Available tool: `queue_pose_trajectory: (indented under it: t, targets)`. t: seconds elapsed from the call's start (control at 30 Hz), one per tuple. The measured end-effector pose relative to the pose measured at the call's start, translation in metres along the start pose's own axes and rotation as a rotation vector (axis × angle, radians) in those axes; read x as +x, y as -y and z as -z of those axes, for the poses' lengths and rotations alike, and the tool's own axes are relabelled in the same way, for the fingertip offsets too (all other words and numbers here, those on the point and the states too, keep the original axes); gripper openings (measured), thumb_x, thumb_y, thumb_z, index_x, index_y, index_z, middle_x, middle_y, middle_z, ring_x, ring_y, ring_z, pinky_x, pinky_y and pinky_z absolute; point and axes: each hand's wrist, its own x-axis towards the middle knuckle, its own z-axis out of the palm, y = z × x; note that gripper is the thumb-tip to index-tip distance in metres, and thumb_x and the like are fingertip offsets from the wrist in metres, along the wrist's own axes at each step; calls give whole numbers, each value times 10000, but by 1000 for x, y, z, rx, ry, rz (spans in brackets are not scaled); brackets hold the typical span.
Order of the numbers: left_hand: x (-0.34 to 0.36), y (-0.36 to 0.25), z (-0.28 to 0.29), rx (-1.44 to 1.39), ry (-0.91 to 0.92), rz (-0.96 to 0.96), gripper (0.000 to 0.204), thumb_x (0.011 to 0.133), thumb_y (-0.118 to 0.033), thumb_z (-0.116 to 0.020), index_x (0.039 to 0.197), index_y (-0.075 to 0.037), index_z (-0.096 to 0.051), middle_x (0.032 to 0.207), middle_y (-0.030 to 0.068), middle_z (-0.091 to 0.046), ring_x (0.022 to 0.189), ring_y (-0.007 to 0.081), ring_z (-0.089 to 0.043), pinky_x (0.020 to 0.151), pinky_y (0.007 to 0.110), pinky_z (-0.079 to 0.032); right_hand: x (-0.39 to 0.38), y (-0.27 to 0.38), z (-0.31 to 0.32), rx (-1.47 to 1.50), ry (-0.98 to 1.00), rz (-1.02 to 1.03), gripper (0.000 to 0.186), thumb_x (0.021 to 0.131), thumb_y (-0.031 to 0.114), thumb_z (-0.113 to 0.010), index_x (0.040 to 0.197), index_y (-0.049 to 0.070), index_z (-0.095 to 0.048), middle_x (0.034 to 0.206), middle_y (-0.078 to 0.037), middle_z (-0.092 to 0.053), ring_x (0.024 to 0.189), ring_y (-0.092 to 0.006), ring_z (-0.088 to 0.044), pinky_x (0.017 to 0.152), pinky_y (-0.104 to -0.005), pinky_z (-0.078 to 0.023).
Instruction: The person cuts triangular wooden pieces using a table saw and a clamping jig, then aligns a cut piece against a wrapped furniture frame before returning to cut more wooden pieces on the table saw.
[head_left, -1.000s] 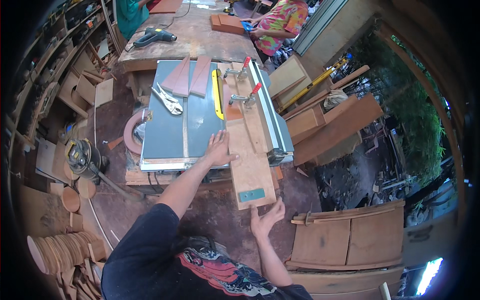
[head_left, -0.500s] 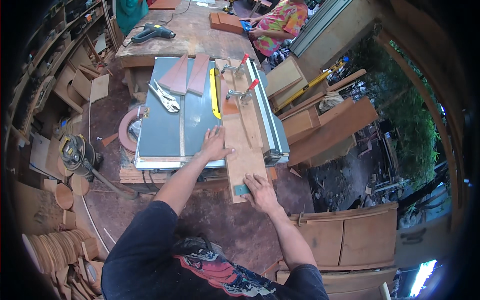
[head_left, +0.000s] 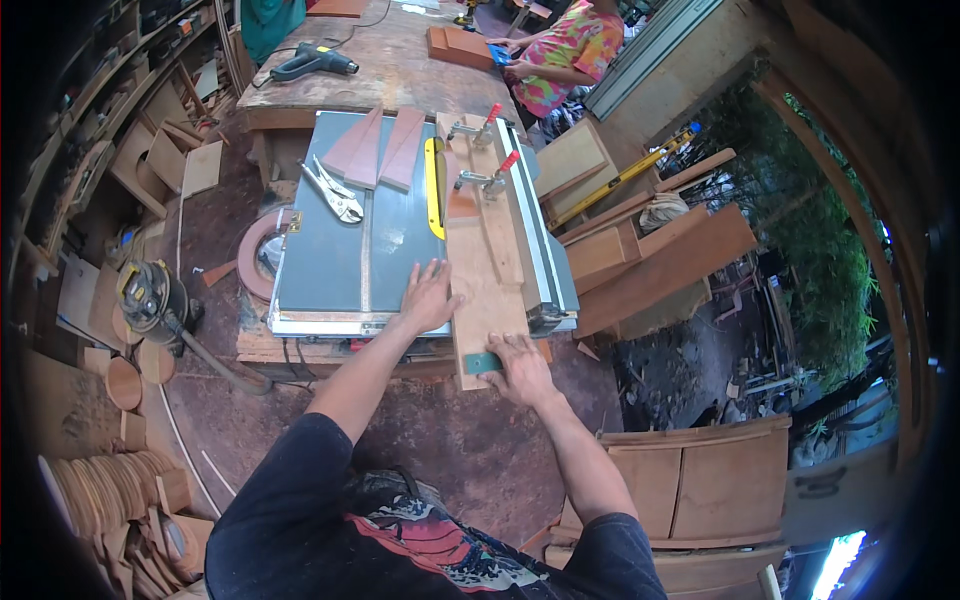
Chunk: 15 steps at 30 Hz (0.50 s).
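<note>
A long wooden board (head_left: 484, 312) lies lengthwise along the right part of a grey table saw (head_left: 330, 270), its near end jutting past the table's front edge. Two toggle clamps with red handles (head_left: 493, 183) sit on its far part, above a reddish wood piece (head_left: 462, 204). My left hand (head_left: 428, 297) rests flat with fingers apart at the board's left edge, thumb against the wood. Over the near end lies my right hand (head_left: 522, 372), fingers stretched on the top beside a green patch (head_left: 481, 363). A yellow guard strip (head_left: 434, 190) stands left of the board.
Locking pliers (head_left: 338, 195) and reddish tapered wood pieces (head_left: 400, 150) lie on the saw table. Beyond, a workbench (head_left: 400, 80) carries a heat gun (head_left: 312, 64). A person in a colourful shirt (head_left: 570, 50) works there. A shop vacuum (head_left: 150, 295) stands left; planks (head_left: 670, 265) lean right.
The board has slid a little forward, away from me, with my right hand moving along on it. My left hand stays at about the same place beside it.
</note>
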Motion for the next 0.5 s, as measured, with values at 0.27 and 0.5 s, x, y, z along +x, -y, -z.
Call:
queue_pose_trajectory:
  t: [0.27,0.5]
  targets:
    - [-48,-2,-4,-210,-104,-72,679,930,-298,-654,1447,82,-432,1471,272,-494,1467,384,-355,1251,510,-167,18,-10,0,-28,23,-9,693,897,445,-705,1414,24,-515,1332,-219,-625,1314,-389,-537,1166,-515,-347]
    - [-117,-8,5,-529,-317,19,520,907,-136,-667,1400,-18,-553,1425,230,-561,1389,376,-477,1182,478,-335,24,-16,0,-71,-18,19,716,866,464,-734,1380,11,-525,1240,-215,-651,1224,-370,-581,1130,-487,-376]
